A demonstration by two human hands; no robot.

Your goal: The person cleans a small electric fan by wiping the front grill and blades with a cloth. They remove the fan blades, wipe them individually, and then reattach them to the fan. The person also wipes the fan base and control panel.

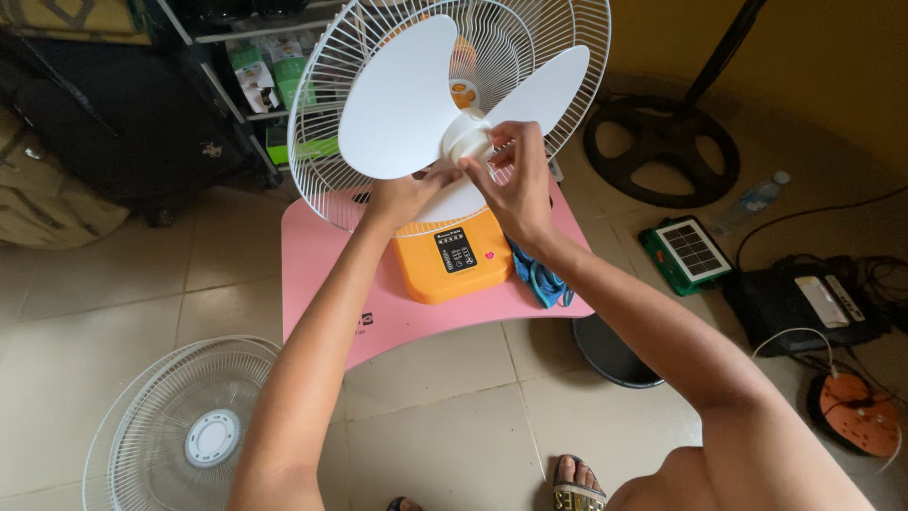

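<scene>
Down at the bottom edge, my sandalled foot [579, 494] stands on the tiled floor [454, 416], and from there both my bare arms reach up and away to the fan. On my left side, near my elbow, the detached front fan guard [180, 431] lies flat on the tiles, white wire with a round centre disc. Ahead of me a pink low table [322, 274] carries the fan's orange base [454, 260], which has a dark control panel on its face, and a blue cord [544, 282] lies bunched just beside it on the table. Above the base the rear wire guard [331, 123] stands upright with the white fan blade [402, 95] in front of it. My right hand [515, 180] is at the blade's white hub [465, 140], fingers curled and pinched together around its front. My left hand [402, 194] sits just below the hub against the lower blade, fingers closed on its edge as far as I can tell. Off to the right on the floor are a small green solar panel unit [689, 254], a plastic bottle [752, 203], a black round stand base [662, 147] and an orange extension socket [856, 412]
</scene>
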